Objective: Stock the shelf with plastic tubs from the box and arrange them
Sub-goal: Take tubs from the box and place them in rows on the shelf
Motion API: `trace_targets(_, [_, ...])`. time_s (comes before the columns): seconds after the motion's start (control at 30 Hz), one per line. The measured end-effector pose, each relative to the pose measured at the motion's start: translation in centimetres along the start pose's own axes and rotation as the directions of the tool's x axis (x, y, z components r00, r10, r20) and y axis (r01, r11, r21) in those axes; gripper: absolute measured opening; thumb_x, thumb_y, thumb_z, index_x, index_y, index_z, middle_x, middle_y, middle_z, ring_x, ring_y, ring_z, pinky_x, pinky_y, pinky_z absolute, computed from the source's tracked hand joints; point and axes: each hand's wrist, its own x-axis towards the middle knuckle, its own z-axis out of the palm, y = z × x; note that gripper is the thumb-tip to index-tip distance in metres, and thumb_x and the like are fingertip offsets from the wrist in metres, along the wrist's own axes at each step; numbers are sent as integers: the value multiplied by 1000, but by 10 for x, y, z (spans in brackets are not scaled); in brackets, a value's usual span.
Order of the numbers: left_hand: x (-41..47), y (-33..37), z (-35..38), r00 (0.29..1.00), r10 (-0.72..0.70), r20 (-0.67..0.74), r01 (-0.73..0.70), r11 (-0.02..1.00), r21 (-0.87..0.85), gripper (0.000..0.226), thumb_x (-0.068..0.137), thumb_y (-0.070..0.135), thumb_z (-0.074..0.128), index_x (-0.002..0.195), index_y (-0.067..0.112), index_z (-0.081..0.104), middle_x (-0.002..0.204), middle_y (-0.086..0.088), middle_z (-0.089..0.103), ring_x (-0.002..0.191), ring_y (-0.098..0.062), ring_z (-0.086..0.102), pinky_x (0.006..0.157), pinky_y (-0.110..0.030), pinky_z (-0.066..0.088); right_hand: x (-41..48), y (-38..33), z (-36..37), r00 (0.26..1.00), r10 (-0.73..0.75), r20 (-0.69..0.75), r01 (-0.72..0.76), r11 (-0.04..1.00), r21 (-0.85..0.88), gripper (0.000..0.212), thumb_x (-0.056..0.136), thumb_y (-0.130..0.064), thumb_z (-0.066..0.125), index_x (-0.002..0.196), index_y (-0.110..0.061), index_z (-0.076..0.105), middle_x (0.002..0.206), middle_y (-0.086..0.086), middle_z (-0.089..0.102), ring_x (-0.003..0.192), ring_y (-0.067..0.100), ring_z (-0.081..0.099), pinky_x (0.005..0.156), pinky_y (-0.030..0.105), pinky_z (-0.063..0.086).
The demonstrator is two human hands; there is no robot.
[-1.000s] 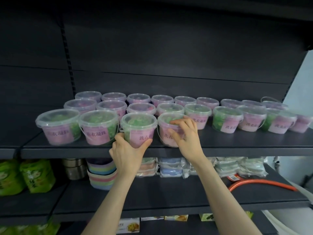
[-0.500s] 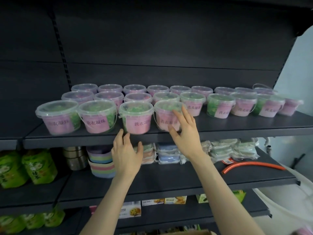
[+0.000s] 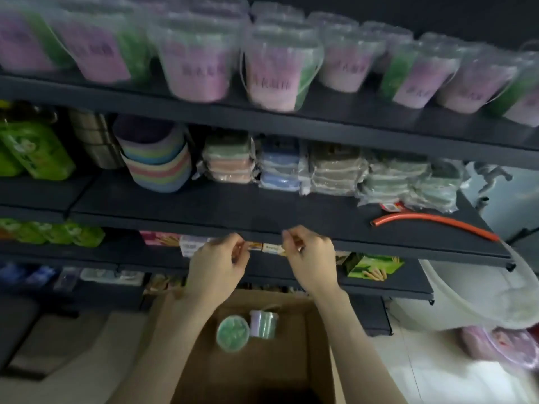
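Dark metal shelving fills the view, and the camera tilts way further down than a second ago, so the cardboard box (image 3: 262, 371) on the floor now shows up. Both hands have dropped off the front-row tubs (image 3: 280, 74) on the top shelf (image 3: 291, 121). The left hand (image 3: 217, 266) and right hand (image 3: 310, 262) now hang side by side in front of the middle shelf (image 3: 262, 211) edge, above the box, fingers loosely curled with nothing in them. The shelf tubs stand upright, pink labels facing out, all blurry. Two more sit in the box, touching: the green-lidded tub (image 3: 232, 333) stands upright, lid toward the camera, and the lilac tub (image 3: 264, 324) lies on its side, long axis roughly left-right. An orange hose (image 3: 437, 221) lies on the middle shelf's right side
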Motion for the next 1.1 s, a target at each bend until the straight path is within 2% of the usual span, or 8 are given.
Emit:
trace_targets(0.13, [-49,-18,67,980,-164,114,157,985,64,8,83,22,64,81,15,66,63,2,67,52,-16,62,40,-21,42,-40,59,44,972,86,220,-81,996,-31,33,93,-36,45,90,-11,67,69,6,67,62,25,62,53,31,46])
trace_targets(0.3, [-108,-64,154,879,-378,290,367,925,95,10,87,29,60,88,20,64,72,2,70,63,-18,67,54,-37,55,-91,130,116,884,199,423,-201,979,-41,17,93,-26,54,94,-16,68,86,5,71,77,26,66,66,41,55])
trace_targets(0.47, [-150,-120,243,780,-527,339,529,843,93,13,85,22,64,95,14,65,85,0,71,74,-15,68,63,-28,55,-132,199,201,801,282,529,-279,956,-87,15,92,-28,55,97,-18,65,93,1,71,83,20,67,73,41,56])
trace_targets(0.57, [-169,-157,295,700,-626,344,643,762,77,30,86,24,63,113,12,59,107,-6,66,89,-18,65,67,-23,50,-149,232,248,764,346,545,-356,930,-92,19,92,-26,56,106,-17,64,103,2,69,90,19,68,77,39,56])
trace_targets(0.67, [-189,-188,337,595,-726,344,739,663,120,63,78,30,72,130,13,42,125,-13,47,108,-28,54,77,-32,48,-162,256,289,704,436,561,-434,889,-146,40,91,-29,58,128,-17,51,123,5,56,110,25,58,87,41,51])
trace_targets(0.8, [-204,-223,375,582,-739,339,726,660,193,105,63,44,80,144,17,19,143,-19,25,128,-37,29,96,-49,38,-169,278,330,669,510,540,-502,847,-178,67,88,-32,61,144,-22,27,146,9,31,129,31,33,103,45,39])
trace_targets(0.93, [-207,-243,399,574,-697,430,711,685,161,119,59,61,73,149,27,1,155,-11,-4,139,-39,8,104,-58,30,-173,286,358,610,575,545,-578,794,-190,79,85,-41,62,147,-21,16,153,10,12,133,38,29,100,45,38])
trace_targets(1.1, [-215,-252,410,621,-674,400,710,700,75,124,47,92,42,146,28,3,151,-8,-3,134,-41,20,97,-52,38,-173,299,374,527,704,476,-742,654,-145,78,76,-46,71,131,-14,25,135,12,29,115,36,42,84,41,42])
